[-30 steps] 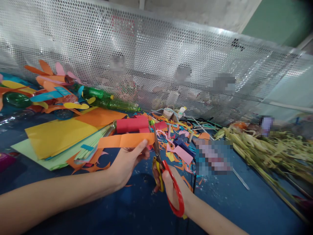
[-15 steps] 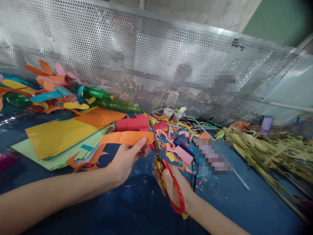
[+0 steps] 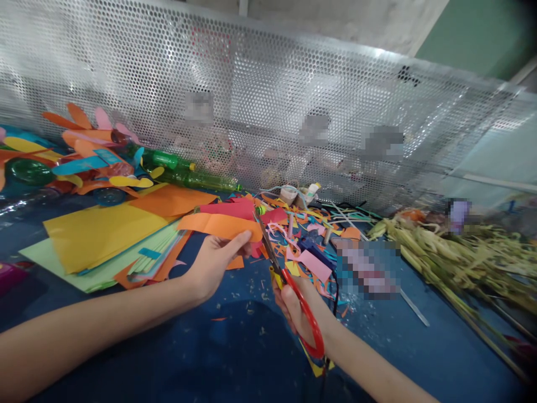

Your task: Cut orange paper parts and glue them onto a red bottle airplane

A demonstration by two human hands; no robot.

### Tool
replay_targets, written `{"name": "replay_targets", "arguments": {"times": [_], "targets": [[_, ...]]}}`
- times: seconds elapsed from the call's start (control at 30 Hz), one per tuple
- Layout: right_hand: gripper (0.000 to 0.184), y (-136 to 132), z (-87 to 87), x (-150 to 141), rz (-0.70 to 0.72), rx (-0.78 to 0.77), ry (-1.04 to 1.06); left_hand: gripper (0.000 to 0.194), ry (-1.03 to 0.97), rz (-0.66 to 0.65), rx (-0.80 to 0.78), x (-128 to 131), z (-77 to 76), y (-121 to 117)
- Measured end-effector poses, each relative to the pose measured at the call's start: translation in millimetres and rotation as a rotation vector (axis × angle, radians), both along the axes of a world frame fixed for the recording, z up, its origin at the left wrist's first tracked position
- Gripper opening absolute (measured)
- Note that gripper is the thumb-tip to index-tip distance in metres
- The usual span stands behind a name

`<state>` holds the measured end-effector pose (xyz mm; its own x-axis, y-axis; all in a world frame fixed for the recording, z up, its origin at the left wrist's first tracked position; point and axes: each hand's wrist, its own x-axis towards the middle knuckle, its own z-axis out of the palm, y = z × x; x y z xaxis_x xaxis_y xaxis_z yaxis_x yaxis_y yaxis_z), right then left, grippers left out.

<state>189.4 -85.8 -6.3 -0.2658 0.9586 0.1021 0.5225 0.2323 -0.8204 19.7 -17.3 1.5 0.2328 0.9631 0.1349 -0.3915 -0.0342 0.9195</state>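
Between the thumb and fingers of my left hand (image 3: 220,258) is an orange paper strip (image 3: 218,225), raised above the table and slanting down to the right. My right hand (image 3: 300,308) grips a pair of scissors (image 3: 305,316) with red and yellow on the handles. Their metal blades point up and away, at the right end of the strip; whether they touch the paper I cannot tell. Just behind the strip lies a bottle wrapped in red paper (image 3: 230,209) with a light green cap (image 3: 260,210), partly hidden by the strip.
Coloured paper sheets (image 3: 100,232) lie to the left, paper-decorated bottles (image 3: 88,159) behind them. Paper scraps (image 3: 310,263) and a dark blue glue gun (image 3: 316,253) are right of centre. Dried husks (image 3: 444,268) lie far right. A perforated metal panel (image 3: 260,84) closes the back.
The orange strip has risen slightly and tilted, covering more of the red-wrapped bottle. My right hand has shifted slightly right with the scissors. An orange scrap now shows beneath my left fingers.
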Motion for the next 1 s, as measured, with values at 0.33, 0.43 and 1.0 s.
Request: {"name": "replay_targets", "arguments": {"times": [0.33, 0.43, 1.0], "targets": [[0.058, 4.5, -1.7, 3.3, -0.025, -0.046, 0.026, 0.015, -0.005, 0.048, 0.016, -1.9, -2.7, 11.6], [0.058, 4.5, 0.8, 3.1, -0.029, -0.05, 0.015, 0.014, -0.017, 0.037, 0.015, -2.1, -1.4, 10.6], [0.05, 8.4, -1.3, 10.0, 0.0, -0.03, -0.066, 0.017, -0.006, 0.07, 0.045, -3.6, -2.4, 19.4]]}}
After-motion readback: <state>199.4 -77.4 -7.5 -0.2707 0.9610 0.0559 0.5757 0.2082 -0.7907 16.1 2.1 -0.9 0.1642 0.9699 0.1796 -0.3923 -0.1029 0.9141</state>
